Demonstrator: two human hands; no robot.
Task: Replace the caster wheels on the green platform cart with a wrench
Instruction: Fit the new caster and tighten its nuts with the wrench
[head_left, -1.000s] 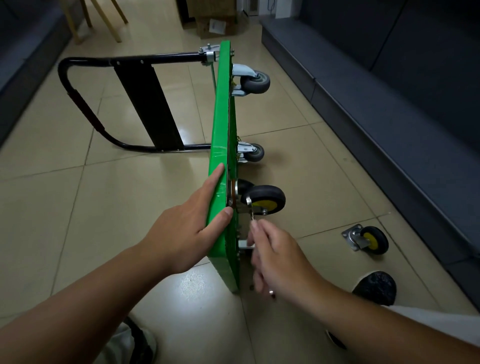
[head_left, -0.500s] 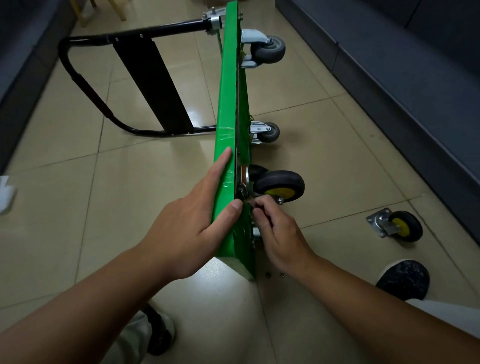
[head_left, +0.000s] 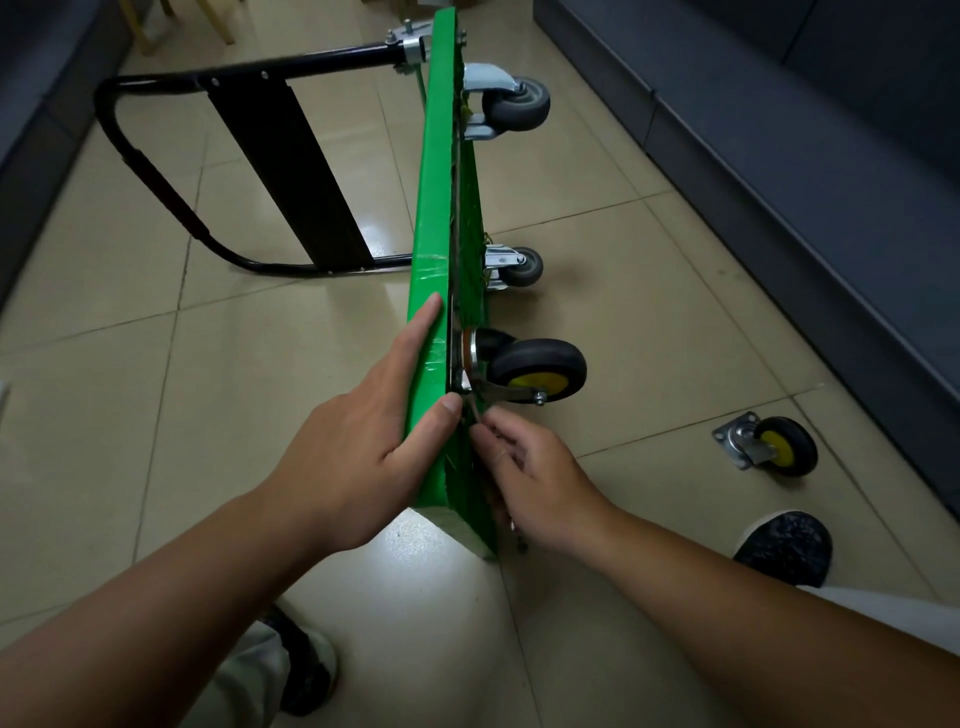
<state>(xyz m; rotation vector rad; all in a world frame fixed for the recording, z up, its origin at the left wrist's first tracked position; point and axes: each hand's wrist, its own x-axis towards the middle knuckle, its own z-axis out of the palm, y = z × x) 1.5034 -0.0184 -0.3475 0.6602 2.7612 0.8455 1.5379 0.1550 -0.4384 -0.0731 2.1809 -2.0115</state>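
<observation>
The green platform cart (head_left: 434, 208) stands tipped on its long edge on the tiled floor (head_left: 649, 312), black handle (head_left: 156, 171) lying out to the left and the wheels facing right. From the head view, the job in hand looks to be working a bolt on the mounting plate of the near yellow-hubbed caster (head_left: 537, 369). To do it well, I'd seat the wrench (head_left: 474, 411) squarely on the bolt head before turning, take short strokes because the wheel fork crowds the space, and brace the deck so it cannot rock or topple. The left hand (head_left: 363, 441) does that bracing: its fingers (head_left: 421, 332) lie straight and flat along the deck's top edge, with the thumb pressed over the rim just beside the plate. The right hand (head_left: 540, 483) has its fingers curled tight, pinching the slim wrench right at the plate; whether the wrench head sits on the bolt I cannot tell. A loose yellow-hubbed caster (head_left: 774, 447) lies on the floor well to the right, and two grey casters (head_left: 514, 106) are mounted farther along.
</observation>
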